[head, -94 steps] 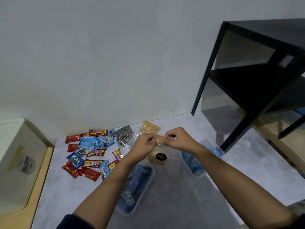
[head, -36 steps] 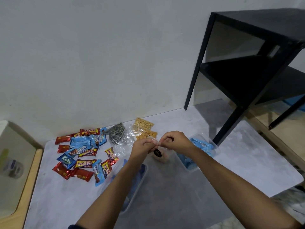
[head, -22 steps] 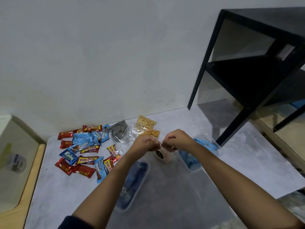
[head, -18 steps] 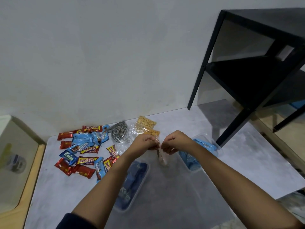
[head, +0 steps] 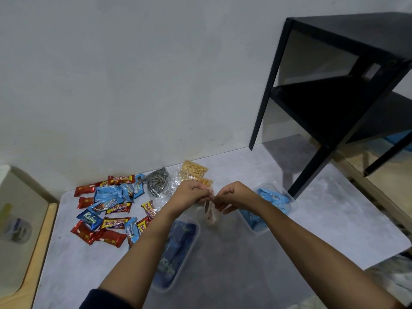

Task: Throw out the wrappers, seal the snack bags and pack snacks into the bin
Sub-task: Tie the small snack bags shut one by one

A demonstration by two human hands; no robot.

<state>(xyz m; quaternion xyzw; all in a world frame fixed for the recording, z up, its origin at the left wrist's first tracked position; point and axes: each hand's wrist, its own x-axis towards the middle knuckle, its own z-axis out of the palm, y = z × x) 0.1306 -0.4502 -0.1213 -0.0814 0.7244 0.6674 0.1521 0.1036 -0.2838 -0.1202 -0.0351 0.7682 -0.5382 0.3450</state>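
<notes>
My left hand [head: 192,192] and my right hand [head: 234,196] meet above the grey mat, both pinching the top edge of a small clear snack bag [head: 210,214] that hangs edge-on between them. A clear bin [head: 178,253] with dark blue packets lies under my left forearm. A second clear bin [head: 273,205] with light blue packets sits behind my right wrist. Red and blue snack bars [head: 107,208] are scattered at the left. Behind my hands lie a bag of yellow crackers [head: 195,171] and a bag of striped sweets [head: 158,181].
A black metal shelf [head: 334,97] stands at the right, one leg on the mat near the light blue bin. A pale container [head: 20,230] with a wooden edge sits at the far left. A plain wall [head: 133,74] closes the back.
The small bag has turned from face-on, showing its black label, to hanging edge-on. Both hands stayed pinched together on its top edge.
</notes>
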